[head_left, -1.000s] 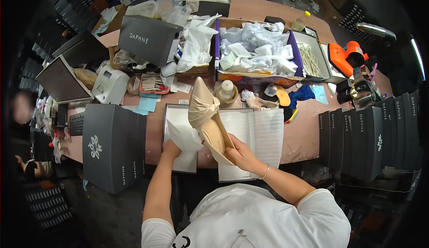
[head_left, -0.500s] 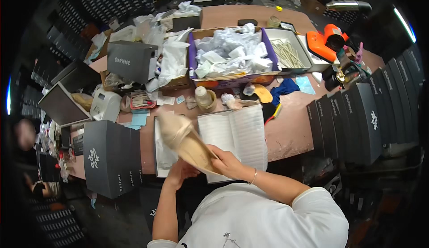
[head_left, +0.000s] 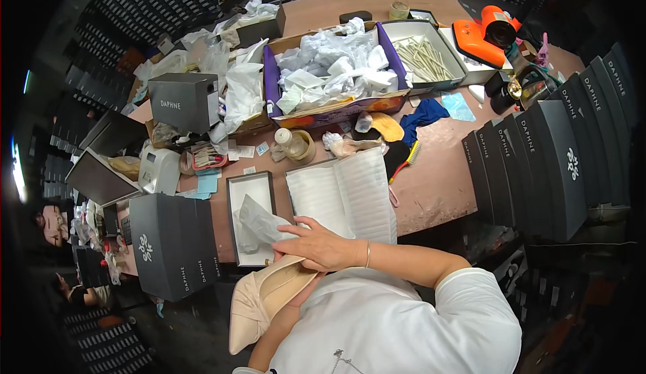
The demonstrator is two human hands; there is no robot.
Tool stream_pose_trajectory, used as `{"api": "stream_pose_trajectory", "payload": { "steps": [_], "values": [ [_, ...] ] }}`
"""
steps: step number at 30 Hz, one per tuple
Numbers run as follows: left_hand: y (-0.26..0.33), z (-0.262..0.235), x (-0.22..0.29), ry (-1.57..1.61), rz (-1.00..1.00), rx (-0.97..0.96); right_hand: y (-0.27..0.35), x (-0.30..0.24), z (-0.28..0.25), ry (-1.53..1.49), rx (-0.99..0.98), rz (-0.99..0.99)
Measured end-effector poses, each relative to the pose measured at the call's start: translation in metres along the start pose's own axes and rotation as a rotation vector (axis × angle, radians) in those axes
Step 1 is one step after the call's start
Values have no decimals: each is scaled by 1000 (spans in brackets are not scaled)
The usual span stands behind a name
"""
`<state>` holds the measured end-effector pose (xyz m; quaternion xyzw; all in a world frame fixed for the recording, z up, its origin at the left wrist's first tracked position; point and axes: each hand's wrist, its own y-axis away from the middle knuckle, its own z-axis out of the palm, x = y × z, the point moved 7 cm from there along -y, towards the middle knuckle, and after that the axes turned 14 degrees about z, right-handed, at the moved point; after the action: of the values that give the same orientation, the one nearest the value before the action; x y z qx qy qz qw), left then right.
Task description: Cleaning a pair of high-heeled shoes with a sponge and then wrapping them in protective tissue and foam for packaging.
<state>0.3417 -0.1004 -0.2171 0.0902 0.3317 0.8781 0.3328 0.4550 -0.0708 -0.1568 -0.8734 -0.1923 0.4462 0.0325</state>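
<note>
A beige pointed flat shoe (head_left: 259, 303), with gathered folds across the toe, is held low in front of my body, toe toward me. My left hand (head_left: 291, 310) is closed around it from beneath, most of its fingers hidden by the shoe. My right hand (head_left: 326, 246) reaches across above the heel, its fingers around the end of a sheet of white tissue paper (head_left: 259, 220). That paper rises over an open shoebox tray (head_left: 231, 202) with more white paper inside. Beside it lies a second open box part lined with white padded sheet (head_left: 367, 195).
Dark shoeboxes stand at left (head_left: 171, 239) and stacked at right (head_left: 545, 172). Behind are a purple-edged carton (head_left: 336, 111) of crumpled paper, a tray of thin sticks (head_left: 425, 57), a white bottle (head_left: 291, 144), a brush (head_left: 407, 162) and an orange tool (head_left: 481, 43).
The shoe has come down toward my body and turned so its toe points toward me. My right hand has left its inside and moved to the tissue paper, which now rises from the tray.
</note>
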Motion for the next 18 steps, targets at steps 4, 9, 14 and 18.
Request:
{"api": "stream_pose_trajectory", "payload": {
  "steps": [4,9,14,18],
  "values": [
    [-28,11,4,-71,70,-115,0,36,-36,28,45,146],
    [-53,8,4,-201,8,-247,60,162,-78,-71,530,769],
    [-70,1,0,-81,-96,-294,116,221,5,-402,557,1061],
    [-76,-9,-4,-71,-88,-209,106,229,-96,278,676,922]
  ]
}}
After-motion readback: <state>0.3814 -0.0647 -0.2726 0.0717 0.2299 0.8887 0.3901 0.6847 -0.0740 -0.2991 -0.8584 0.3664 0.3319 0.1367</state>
